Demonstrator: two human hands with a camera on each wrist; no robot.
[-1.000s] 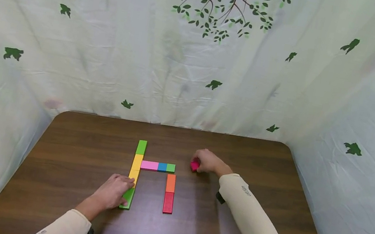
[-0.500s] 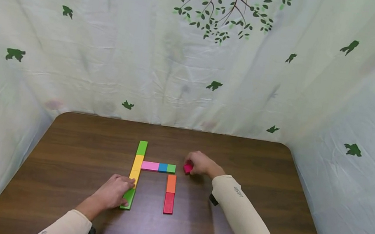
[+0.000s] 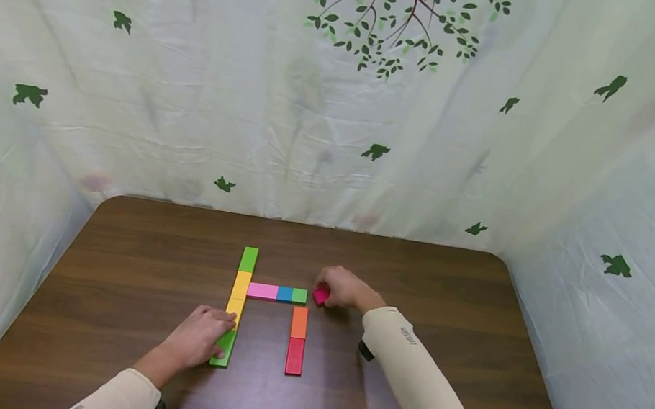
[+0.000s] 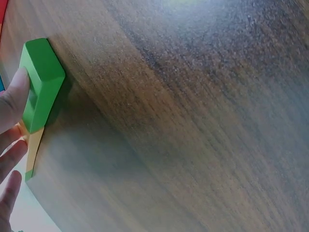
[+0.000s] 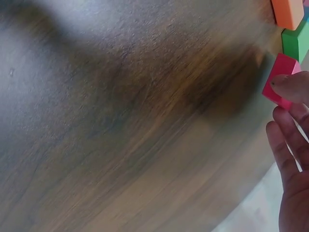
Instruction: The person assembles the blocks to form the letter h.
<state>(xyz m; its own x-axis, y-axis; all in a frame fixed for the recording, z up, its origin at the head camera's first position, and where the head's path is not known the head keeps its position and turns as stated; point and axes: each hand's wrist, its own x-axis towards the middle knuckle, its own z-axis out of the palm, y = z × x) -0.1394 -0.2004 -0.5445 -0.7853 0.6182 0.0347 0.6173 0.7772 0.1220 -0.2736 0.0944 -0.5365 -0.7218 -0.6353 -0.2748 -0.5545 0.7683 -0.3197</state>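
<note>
My right hand [image 3: 347,288] pinches a small crimson block [image 3: 321,297] just right of a green block [image 3: 299,296] in the head view. In the right wrist view the thumb lies across this crimson block [image 5: 282,70]. My left hand [image 3: 193,340] rests at the near part of an upright column, touching a yellow block [image 3: 236,306] and the long green block [image 3: 225,343]. Seen from the left wrist, the thumb lies against the long green block [image 4: 39,79], with the other fingers loosely extended. Fingers partly cover both touched column blocks.
The column continues with another yellow block [image 3: 242,284] and a green block [image 3: 248,259]. A pink block [image 3: 262,292] and a blue block [image 3: 284,294] run right from it. Below are an orange block [image 3: 298,322] and a red block [image 3: 295,357], on a brown table [image 3: 146,260].
My right hand has moved left with the crimson block, bringing it close to the row's green end. My left hand has stayed at the column.
</note>
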